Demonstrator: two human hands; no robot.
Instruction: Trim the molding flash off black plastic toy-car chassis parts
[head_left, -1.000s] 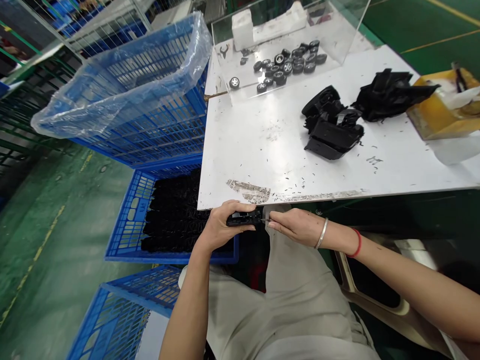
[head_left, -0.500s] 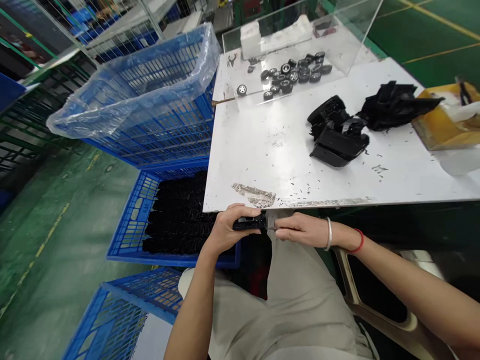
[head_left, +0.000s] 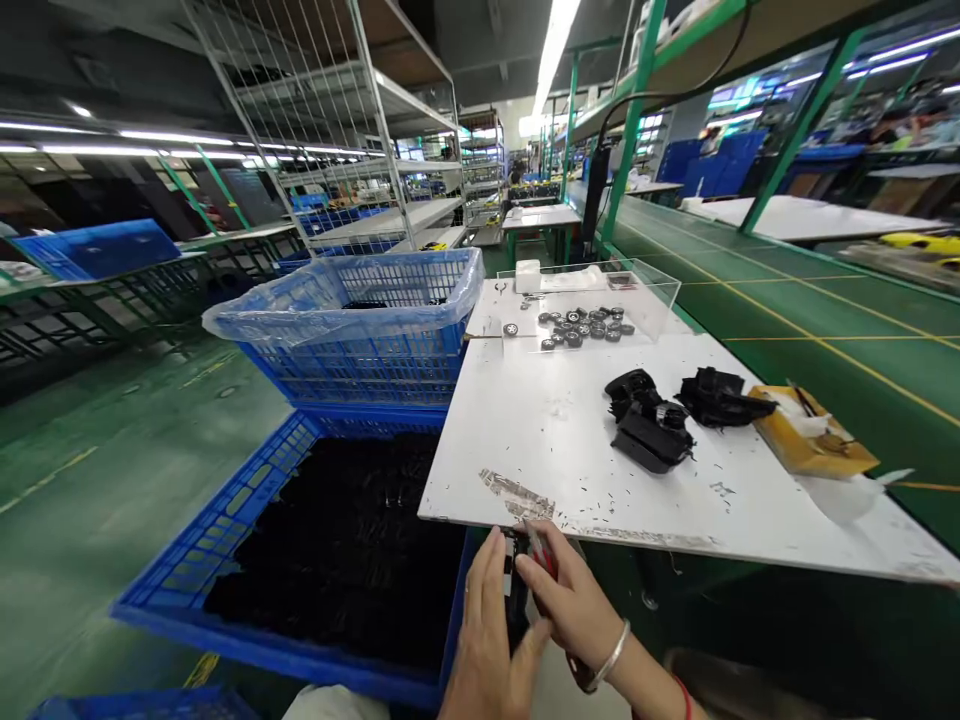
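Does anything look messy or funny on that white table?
Yes. Tiny black bits are scattered all over the white table, like spilled crumbs. Near its front edge, a scraped, worn patch spoils the smooth top.

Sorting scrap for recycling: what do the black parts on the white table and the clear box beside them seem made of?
The black parts look like moulded plastic: dull black, with crisp formed shapes. The clear box looks like acrylic: glossy, see-through flat panels, though glass cannot be ruled out.
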